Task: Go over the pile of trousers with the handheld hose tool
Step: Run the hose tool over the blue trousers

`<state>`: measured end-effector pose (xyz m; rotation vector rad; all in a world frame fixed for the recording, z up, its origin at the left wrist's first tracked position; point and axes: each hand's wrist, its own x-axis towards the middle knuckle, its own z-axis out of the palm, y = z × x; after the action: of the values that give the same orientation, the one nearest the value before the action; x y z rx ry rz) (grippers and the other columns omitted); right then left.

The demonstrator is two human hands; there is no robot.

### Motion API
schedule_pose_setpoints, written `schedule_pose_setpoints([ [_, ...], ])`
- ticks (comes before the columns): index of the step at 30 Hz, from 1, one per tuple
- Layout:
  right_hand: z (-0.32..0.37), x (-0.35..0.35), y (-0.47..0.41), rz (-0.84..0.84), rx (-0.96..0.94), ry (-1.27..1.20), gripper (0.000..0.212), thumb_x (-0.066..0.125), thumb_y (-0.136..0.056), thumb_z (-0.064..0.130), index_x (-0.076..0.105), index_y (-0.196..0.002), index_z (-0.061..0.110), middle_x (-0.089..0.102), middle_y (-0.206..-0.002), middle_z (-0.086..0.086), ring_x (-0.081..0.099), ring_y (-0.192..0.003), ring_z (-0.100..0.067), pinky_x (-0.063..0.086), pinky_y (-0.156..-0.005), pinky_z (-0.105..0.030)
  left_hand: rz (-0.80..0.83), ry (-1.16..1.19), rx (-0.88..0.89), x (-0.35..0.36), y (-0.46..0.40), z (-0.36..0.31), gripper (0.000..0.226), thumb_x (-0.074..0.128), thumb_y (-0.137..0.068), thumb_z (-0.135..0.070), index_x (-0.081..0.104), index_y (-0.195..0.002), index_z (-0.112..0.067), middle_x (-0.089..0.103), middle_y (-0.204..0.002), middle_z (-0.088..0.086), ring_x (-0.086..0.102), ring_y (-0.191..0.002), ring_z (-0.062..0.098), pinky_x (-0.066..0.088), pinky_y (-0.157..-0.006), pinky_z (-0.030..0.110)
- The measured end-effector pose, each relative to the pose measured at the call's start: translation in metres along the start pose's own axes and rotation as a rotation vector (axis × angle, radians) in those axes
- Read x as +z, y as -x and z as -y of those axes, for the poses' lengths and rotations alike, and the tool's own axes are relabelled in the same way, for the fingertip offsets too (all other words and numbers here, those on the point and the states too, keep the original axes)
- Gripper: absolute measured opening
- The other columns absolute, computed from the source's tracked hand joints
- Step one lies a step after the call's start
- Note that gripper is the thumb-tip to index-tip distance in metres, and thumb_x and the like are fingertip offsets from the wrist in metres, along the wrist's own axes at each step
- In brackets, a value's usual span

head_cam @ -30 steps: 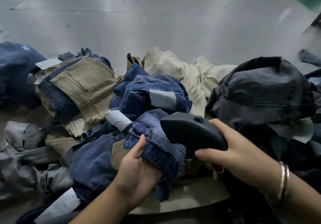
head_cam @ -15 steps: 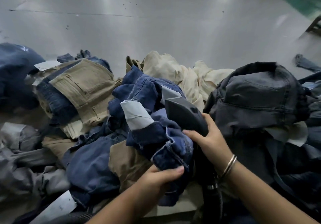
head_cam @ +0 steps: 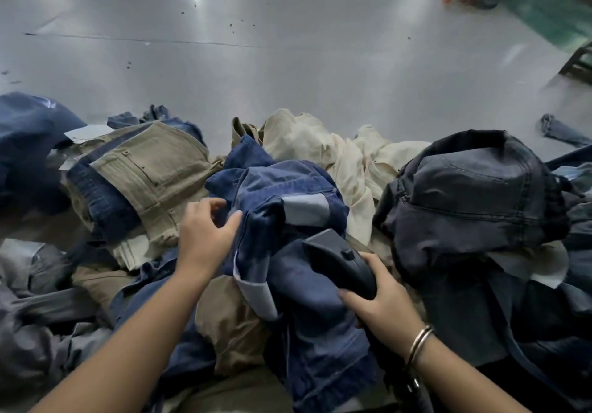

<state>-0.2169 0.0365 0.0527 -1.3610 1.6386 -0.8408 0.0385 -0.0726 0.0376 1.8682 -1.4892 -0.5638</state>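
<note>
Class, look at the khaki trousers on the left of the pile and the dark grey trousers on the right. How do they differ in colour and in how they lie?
The khaki trousers are light tan; the dark grey trousers are almost black. The khaki trousers lie fairly flat with a riveted pocket facing up; the dark grey trousers are heaped into a rounded mound. Both lie in the pile untouched by either hand.

Both forearms are bare and reach forward from the bottom of the view. The left hand (head_cam: 205, 236) lies further out, palm down, with its fingers loosely bent and its fingertips touching blue cloth (whether it pinches the cloth cannot be told). The right hand (head_cam: 381, 300) sits nearer and lower, its fingers and thumb curled round the rear of a dark handheld tool (head_cam: 339, 260). Thin metal bangles (head_cam: 419, 342) circle the right wrist.
</note>
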Motion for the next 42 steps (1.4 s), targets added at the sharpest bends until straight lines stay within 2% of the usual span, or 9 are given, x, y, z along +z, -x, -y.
schedule_pose_setpoints([
  [4, 0.001, -0.016, -0.018, -0.149, -0.007, -0.028, 0.043, 0.076, -0.077, 0.014, 0.054, -0.109, 0.031, 0.068, -0.094, 0.010, 0.062, -0.087, 0.001, 0.047, -0.079, -0.015, 0.269, -0.292, 0.054, 0.037, -0.024, -0.013, 0.098, 0.067, -0.070, -0.068, 0.036, -0.143, -0.010, 0.032, -0.150, 0.014, 0.032, -0.138, 0.031, 0.033, -0.111, 0.046],
  [9, 0.000, -0.029, -0.035, -0.263, 0.017, -0.098, 0.037, 0.074, -0.078, 0.012, 0.052, -0.094, 0.037, 0.063, -0.078, 0.012, 0.060, -0.062, 0.008, 0.044, -0.054, -0.007, 0.286, -0.619, 0.219, 0.072, -0.034, -0.022, 0.121, 0.060, -0.066, -0.079, -0.006, -0.153, -0.025, -0.014, -0.159, 0.013, -0.004, -0.147, 0.031, 0.010, -0.116, 0.054],
  [12, -0.004, -0.033, -0.041, -0.249, 0.059, -0.158, 0.033, 0.073, -0.079, 0.010, 0.055, -0.098, 0.031, 0.061, -0.070, 0.007, 0.057, -0.047, 0.000, 0.047, -0.045, -0.018, 0.294, -0.848, 0.468, 0.081, -0.046, -0.027, 0.111, 0.055, -0.071, -0.077, 0.003, -0.154, -0.024, -0.014, -0.159, 0.012, -0.008, -0.147, 0.030, -0.002, -0.117, 0.054],
  [14, -0.006, -0.035, -0.044, -0.228, 0.070, -0.165, 0.033, 0.073, -0.080, 0.012, 0.054, -0.095, 0.034, 0.061, -0.072, 0.006, 0.057, -0.048, 0.000, 0.046, -0.044, -0.017, 0.376, -0.829, 0.503, 0.085, -0.050, -0.032, 0.105, 0.046, -0.074, -0.081, 0.009, -0.154, -0.025, 0.005, -0.161, 0.009, 0.007, -0.148, 0.027, 0.010, -0.118, 0.052],
  [20, -0.015, -0.022, -0.053, -0.099, 0.223, -0.234, 0.026, 0.072, -0.079, 0.015, 0.056, -0.098, 0.021, 0.062, -0.065, -0.006, 0.059, -0.049, -0.014, 0.046, -0.043, -0.026, 0.491, -0.365, 0.124, 0.084, -0.050, -0.043, 0.113, 0.027, -0.064, -0.096, 0.020, -0.152, -0.026, 0.037, -0.151, 0.009, 0.033, -0.139, 0.029, 0.028, -0.112, 0.050],
  [25, -0.030, -0.006, -0.049, -0.071, 0.270, -0.268, 0.023, 0.072, -0.078, 0.017, 0.056, -0.091, 0.027, 0.062, -0.063, -0.009, 0.060, -0.053, -0.022, 0.047, -0.047, -0.031, 0.395, -0.477, 0.237, 0.088, -0.034, -0.030, 0.044, 0.049, -0.091, -0.055, 0.047, -0.109, -0.015, 0.064, -0.111, 0.011, 0.059, -0.103, 0.034, 0.044, -0.080, 0.040],
  [32, -0.024, 0.013, -0.069, -0.076, 0.219, -0.245, 0.024, 0.071, -0.079, 0.016, 0.056, -0.096, 0.023, 0.058, -0.059, -0.002, 0.053, -0.042, -0.009, 0.045, -0.040, -0.025, 0.456, -0.135, 0.220, 0.082, -0.006, -0.004, 0.032, 0.054, -0.096, -0.032, 0.043, -0.070, -0.017, 0.051, -0.064, -0.001, 0.053, -0.070, 0.024, 0.033, -0.062, 0.035],
  [37, -0.019, 0.023, -0.084, -0.044, 0.210, -0.245, 0.020, 0.072, -0.079, 0.017, 0.056, -0.088, 0.025, 0.056, -0.057, -0.003, 0.054, -0.045, -0.017, 0.048, -0.044, -0.031, 0.489, -0.012, 0.137, 0.068, 0.001, 0.007, 0.035, 0.052, -0.098, -0.024, 0.044, -0.066, -0.013, 0.046, -0.059, -0.003, 0.045, -0.058, 0.011, 0.028, -0.055, 0.029],
  [42, -0.009, -0.016, -0.099, -0.288, 0.179, -0.143, 0.019, 0.072, -0.080, 0.018, 0.057, -0.093, 0.020, 0.063, -0.079, -0.005, 0.059, -0.064, -0.016, 0.052, -0.060, -0.030, 0.518, 0.038, 0.065, 0.050, 0.014, 0.029, 0.036, 0.052, -0.098, -0.023, 0.048, -0.065, -0.009, 0.047, -0.057, -0.002, 0.044, -0.056, 0.010, 0.029, -0.053, 0.020],
])
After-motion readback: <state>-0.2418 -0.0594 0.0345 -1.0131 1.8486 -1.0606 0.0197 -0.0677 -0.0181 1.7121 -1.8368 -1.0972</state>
